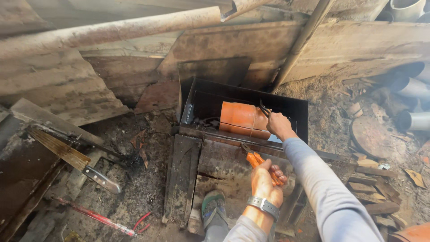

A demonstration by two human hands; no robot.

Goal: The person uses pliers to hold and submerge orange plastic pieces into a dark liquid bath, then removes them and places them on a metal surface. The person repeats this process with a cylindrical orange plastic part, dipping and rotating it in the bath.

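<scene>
Orange clay pipe [242, 118] lies on side inside black metal box [291, 105], against near wall. Right hand [278, 124] rests on pipe's right end, arm stretched forward, fingers curled tight around dark pliers [264, 109] pointing up-left. Left hand [267, 178] lower, just before box edge, wrist bent, watch strap showing, fingers wrapped shut around orange-handled pliers [254, 159]. Sandalled foot [214, 209] below. Large knife [74, 159] well apart at left.

A broad rusty blade with a pale metal handle [74, 157] lies on dark boards at left. Below it rests a long red-handled tool [101, 218], perhaps a cutter. Grey metal pipes [414, 87] are stacked at right, beside scattered wood scraps [374, 188].
</scene>
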